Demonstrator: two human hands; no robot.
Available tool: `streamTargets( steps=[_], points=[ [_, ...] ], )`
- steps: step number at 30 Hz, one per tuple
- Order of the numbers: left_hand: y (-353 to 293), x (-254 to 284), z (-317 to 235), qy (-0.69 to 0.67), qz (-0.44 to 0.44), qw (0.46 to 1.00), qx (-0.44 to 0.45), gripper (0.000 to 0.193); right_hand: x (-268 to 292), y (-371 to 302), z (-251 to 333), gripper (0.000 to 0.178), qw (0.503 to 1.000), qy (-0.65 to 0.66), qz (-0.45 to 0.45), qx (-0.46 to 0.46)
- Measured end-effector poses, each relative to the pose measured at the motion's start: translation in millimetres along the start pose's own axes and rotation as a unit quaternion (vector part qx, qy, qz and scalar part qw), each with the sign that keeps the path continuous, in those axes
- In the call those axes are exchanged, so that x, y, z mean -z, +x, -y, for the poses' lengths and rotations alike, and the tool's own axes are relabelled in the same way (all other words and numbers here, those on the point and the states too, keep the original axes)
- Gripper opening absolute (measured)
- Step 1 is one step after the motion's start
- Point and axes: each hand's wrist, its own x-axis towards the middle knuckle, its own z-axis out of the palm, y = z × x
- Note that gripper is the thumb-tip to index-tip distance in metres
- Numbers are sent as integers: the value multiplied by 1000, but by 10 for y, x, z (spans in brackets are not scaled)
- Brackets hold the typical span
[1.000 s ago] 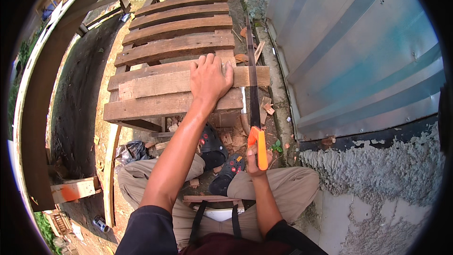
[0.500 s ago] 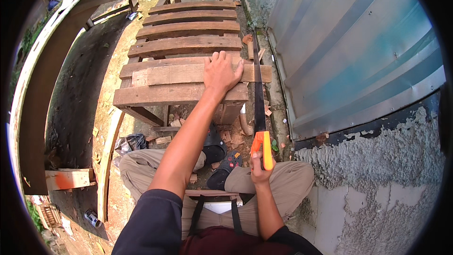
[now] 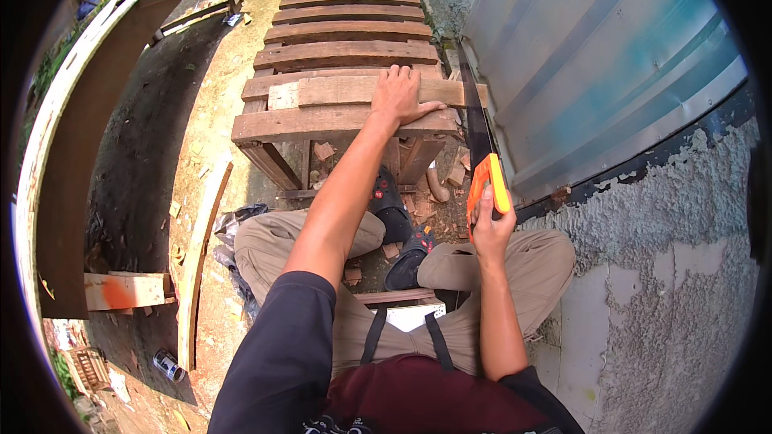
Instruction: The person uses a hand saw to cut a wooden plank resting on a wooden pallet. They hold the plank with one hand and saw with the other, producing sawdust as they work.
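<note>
- one left hand (image 3: 396,98) lies palm down on a short board (image 3: 334,92), fingers nearly straight and unclosed, thumb spread towards the bench's near right corner; probably its weight pins the wood.
- the board lies across the slatted bench (image 3: 322,123), just behind its near edge and roughly parallel to it, its right end jutting past the right edge, likely so that a blade clears the slats.
- the right hand (image 3: 492,229) has its fingers curled closed around the orange handle of a handsaw (image 3: 478,124), low and nearer the body, which seems to suit a pulling and pushing stroke.
- the saw's dark blade points away from the person and crosses the overhang beside the bench's right edge; how deep any cut goes, i cannot tell.
- a metal sheet (image 3: 611,72) stands to the right, so the blade has only a narrow gap.
- wood scraps (image 3: 352,276) lie on the ground below the bench's near edge, between the person's feet and legs.
</note>
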Motion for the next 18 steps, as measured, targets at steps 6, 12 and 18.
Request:
streamTargets(
  steps=[6,12,18],
  points=[
    [104,-65,127,18,11,1000,-23,98,-80,267,717,37,997,-44,16,-68],
    [222,-18,48,-6,38,998,-46,94,-16,227,680,40,984,-158,12,77],
    [183,-2,105,0,32,999,-30,96,131,169,602,44,999,-15,21,-47]
  ],
)
